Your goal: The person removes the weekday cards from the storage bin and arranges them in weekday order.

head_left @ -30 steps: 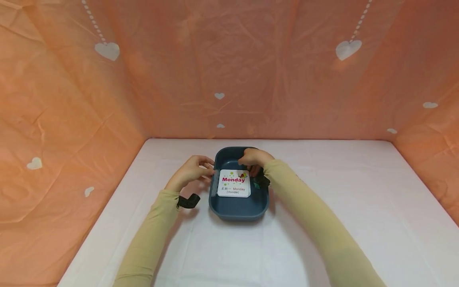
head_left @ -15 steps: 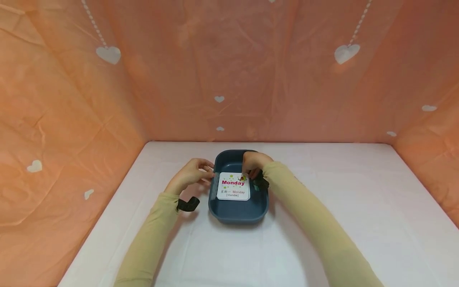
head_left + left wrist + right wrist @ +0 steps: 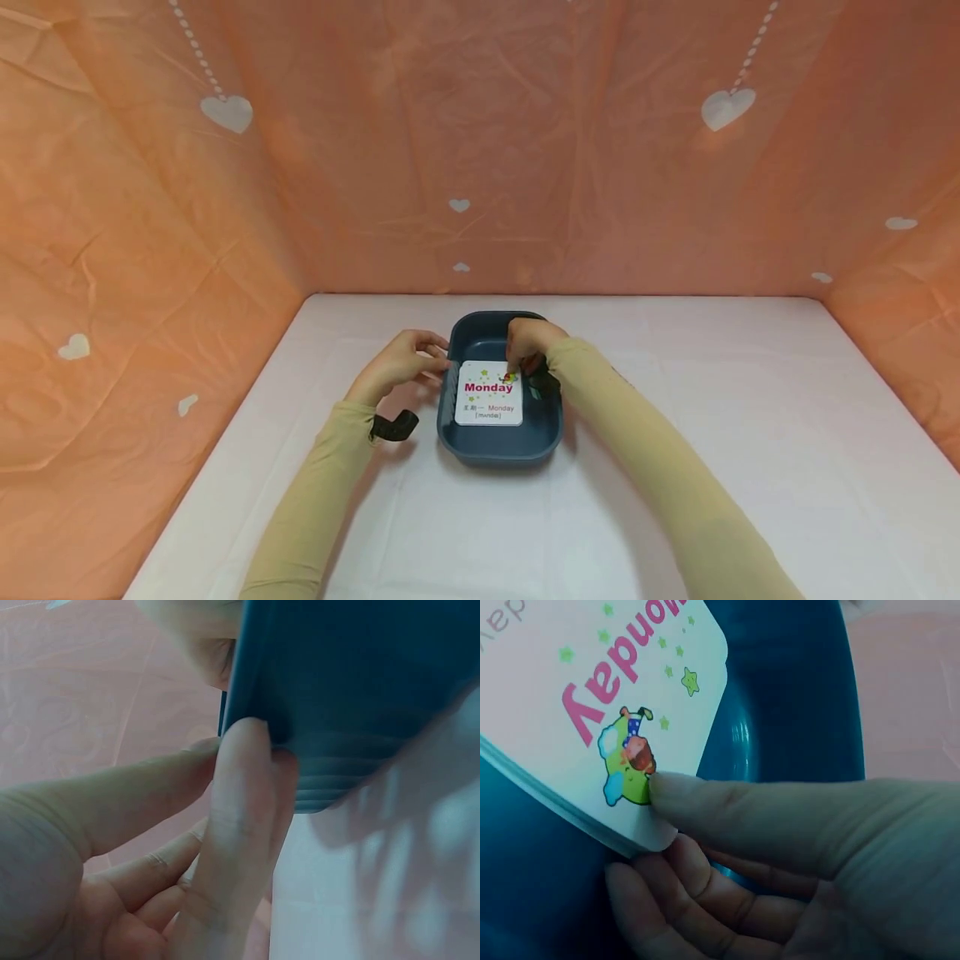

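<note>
A white "Monday" flash card [image 3: 488, 404] tops a stack inside the blue plastic tray [image 3: 498, 450]. My right hand [image 3: 531, 342] reaches over the tray's right side and pinches the stack's upper right corner. In the right wrist view, the thumb of the right hand [image 3: 757, 847] lies on the card's printed cartoon, with curled fingers beneath the stacked edges [image 3: 555, 802]. On the left, my left hand [image 3: 401, 360] pinches the tray's rim. Its thumb and forefinger sit on either side of the blue wall [image 3: 322, 697] in the left wrist view.
The tray stands on a white-covered table [image 3: 712, 400]. An orange sheet with white hearts [image 3: 480, 150] hangs behind it and along both sides. Dark straps with a black piece [image 3: 395, 427] sit at both wrists.
My right thumb has come down onto the card's corner, and the fingers have closed on the stack. The cards have shifted slightly toward the tray's near end. My left hand stays at the rim.
</note>
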